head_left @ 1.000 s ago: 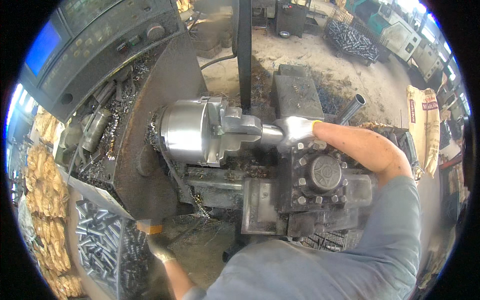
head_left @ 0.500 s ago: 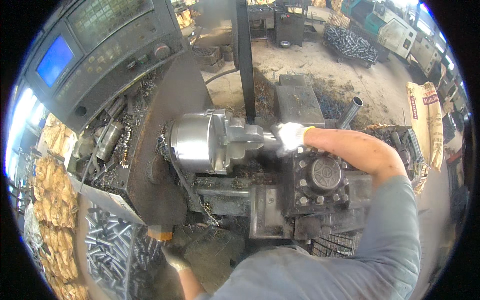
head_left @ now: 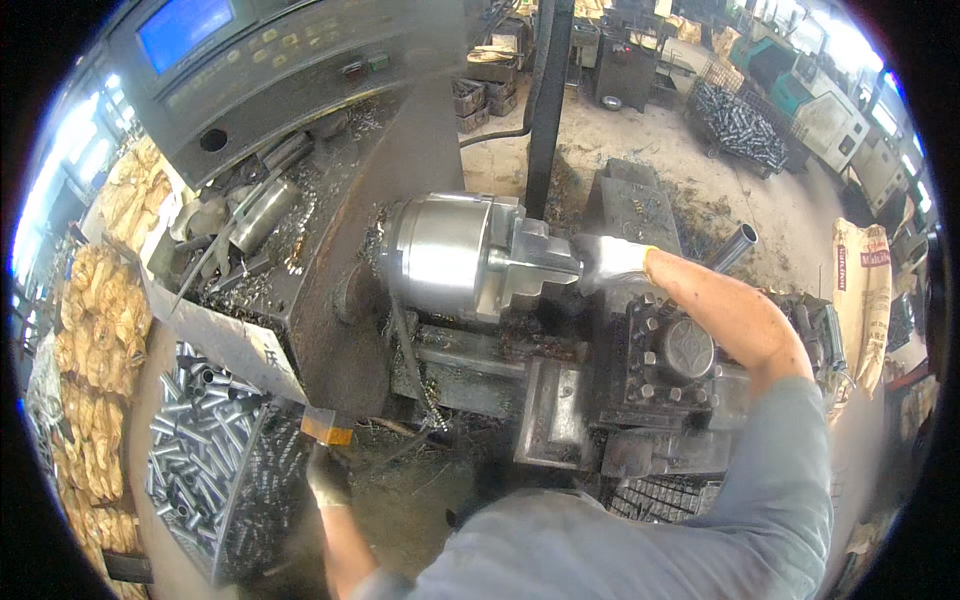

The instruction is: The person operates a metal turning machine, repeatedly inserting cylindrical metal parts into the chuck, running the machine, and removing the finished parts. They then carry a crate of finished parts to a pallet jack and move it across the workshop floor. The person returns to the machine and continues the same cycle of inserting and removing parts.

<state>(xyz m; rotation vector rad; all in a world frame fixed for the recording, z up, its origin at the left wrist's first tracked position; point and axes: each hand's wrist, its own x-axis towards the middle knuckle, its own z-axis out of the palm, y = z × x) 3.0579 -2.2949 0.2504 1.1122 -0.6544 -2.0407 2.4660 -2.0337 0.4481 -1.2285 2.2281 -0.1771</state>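
Observation:
My right hand (head_left: 612, 262), in a white glove, is closed at the tips of the stepped jaws (head_left: 540, 260) of a lathe chuck (head_left: 440, 255). Its fingers wrap the end of a metal workpiece, which the glove and jaws almost wholly hide. Low on the left, my left hand (head_left: 328, 480), also gloved, reaches up just below an orange-and-clear block (head_left: 328, 428) at the machine's lower corner. The fingers there are dark and partly hidden, so touch or grip cannot be made out. Below my right forearm sits the square tool post (head_left: 655, 365), ringed with bolts.
A control panel (head_left: 290, 60) with a blue screen rises at upper left. Metal tubes fill a bin (head_left: 250, 490) at lower left, beside stacked tan sacks (head_left: 100, 350). A metal tube (head_left: 735, 248) sticks up beyond my right forearm. One wire cart (head_left: 740, 125) of parts stands farther back.
My right hand now sits right against the jaw tips; the bright length of workpiece between them no longer shows. My left hand has come up to the orange-and-clear block. The view has shifted.

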